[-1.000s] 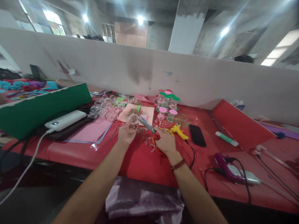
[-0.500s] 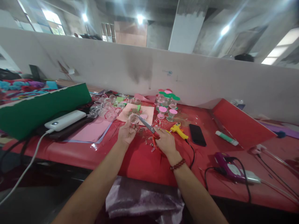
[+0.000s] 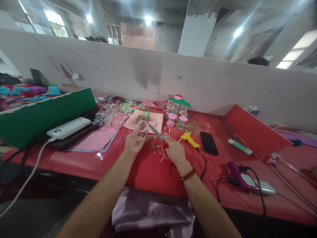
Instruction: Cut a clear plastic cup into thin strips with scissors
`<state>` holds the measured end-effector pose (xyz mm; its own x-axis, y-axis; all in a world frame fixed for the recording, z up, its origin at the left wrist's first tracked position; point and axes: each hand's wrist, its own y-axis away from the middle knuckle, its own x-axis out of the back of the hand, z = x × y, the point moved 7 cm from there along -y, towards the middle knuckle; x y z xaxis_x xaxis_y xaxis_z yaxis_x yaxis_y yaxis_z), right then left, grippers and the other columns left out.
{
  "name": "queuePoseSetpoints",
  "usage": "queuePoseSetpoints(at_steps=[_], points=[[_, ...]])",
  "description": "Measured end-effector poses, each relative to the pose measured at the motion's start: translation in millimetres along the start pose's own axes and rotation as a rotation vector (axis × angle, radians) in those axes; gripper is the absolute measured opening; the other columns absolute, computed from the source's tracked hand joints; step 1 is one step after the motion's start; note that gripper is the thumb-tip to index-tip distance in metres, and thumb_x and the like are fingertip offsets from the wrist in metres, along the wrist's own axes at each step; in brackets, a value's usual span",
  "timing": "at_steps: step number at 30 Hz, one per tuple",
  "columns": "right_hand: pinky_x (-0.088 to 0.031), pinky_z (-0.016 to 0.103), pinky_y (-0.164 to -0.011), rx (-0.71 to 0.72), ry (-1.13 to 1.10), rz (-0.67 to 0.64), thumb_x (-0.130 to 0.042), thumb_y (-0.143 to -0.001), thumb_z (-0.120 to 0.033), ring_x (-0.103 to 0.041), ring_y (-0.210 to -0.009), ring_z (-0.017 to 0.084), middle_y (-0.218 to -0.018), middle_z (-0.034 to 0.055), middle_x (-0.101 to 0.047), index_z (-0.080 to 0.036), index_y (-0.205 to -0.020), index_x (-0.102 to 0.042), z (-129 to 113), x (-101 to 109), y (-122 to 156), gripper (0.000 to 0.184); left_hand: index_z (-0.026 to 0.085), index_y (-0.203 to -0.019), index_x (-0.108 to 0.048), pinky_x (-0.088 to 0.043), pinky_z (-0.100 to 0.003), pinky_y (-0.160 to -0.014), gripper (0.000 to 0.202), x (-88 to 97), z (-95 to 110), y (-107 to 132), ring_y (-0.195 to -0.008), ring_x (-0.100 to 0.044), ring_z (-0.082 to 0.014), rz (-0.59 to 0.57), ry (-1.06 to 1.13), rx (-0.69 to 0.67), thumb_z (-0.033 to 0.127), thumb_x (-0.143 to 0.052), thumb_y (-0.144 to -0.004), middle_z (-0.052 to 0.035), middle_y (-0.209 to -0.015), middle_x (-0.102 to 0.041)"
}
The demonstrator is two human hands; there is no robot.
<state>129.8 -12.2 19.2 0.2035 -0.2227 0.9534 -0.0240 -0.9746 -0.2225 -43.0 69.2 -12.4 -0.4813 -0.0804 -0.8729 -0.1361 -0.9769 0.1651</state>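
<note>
My left hand (image 3: 134,141) is closed on a small clear plastic cup (image 3: 143,126), held up just above the red table (image 3: 148,168). My right hand (image 3: 174,150) grips red-handled scissors (image 3: 158,136). Their blades point up and left, with the tips at the cup's rim. Small clear plastic scraps (image 3: 158,149) lie on the table between and under my hands. A beaded bracelet (image 3: 188,175) sits on my right wrist.
Several clear cups (image 3: 111,115) lie behind my left hand beside pink paper (image 3: 97,138). A yellow glue gun (image 3: 189,138), a black phone (image 3: 209,143) and a glue stick (image 3: 239,147) lie to the right. A white power bank (image 3: 69,128) and a green board (image 3: 44,114) lie to the left.
The scissor blades have closed against the cup's rim and my right hand has drawn slightly in. My left hand has kept its hold on the cup.
</note>
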Motion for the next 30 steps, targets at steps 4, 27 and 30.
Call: queuePoseSetpoints(at_steps=[4, 27, 30], points=[[-0.048, 0.028, -0.074, -0.095, -0.014, 0.044, -0.043, -0.093, -0.051, -0.064, -0.097, 0.021, -0.115, 0.0080, -0.065, -0.029, -0.134, -0.047, 9.0, 2.6, -1.5, 0.047, 0.018, -0.109, -0.064, -0.055, -0.026, -0.070, 0.031, -0.3, 1.2, -0.7, -0.079, -0.065, -0.0147, -0.003, 0.009, -0.032, 0.009, -0.055, -0.081, -0.0076, -0.094, -0.069], [-0.048, 0.030, -0.081, 0.019, 0.003, 0.020, -0.048, -0.091, -0.044, -0.062, -0.102, 0.020, -0.122, 0.0039, -0.062, -0.033, -0.132, -0.049, -3.3, -0.6, 0.7, 0.043, 0.022, -0.104, -0.058, -0.057, -0.020, -0.076, 0.048, -1.1, 1.9, -3.7, -0.101, -0.066, -0.0145, -0.039, 0.011, -0.088, -0.013, -0.049, -0.072, -0.0056, -0.112, -0.066], [-0.046, 0.029, -0.085, 0.010, 0.019, 0.007, -0.049, -0.091, -0.042, -0.060, -0.107, 0.020, -0.126, 0.0048, -0.060, -0.032, -0.133, -0.048, -3.6, -0.8, 0.7, 0.043, 0.022, -0.102, -0.057, -0.057, -0.023, -0.079, 0.046, -1.6, 0.4, -2.3, -0.101, -0.066, -0.0141, -0.013, 0.022, -0.076, -0.013, -0.049, -0.072, -0.0045, -0.111, -0.066]])
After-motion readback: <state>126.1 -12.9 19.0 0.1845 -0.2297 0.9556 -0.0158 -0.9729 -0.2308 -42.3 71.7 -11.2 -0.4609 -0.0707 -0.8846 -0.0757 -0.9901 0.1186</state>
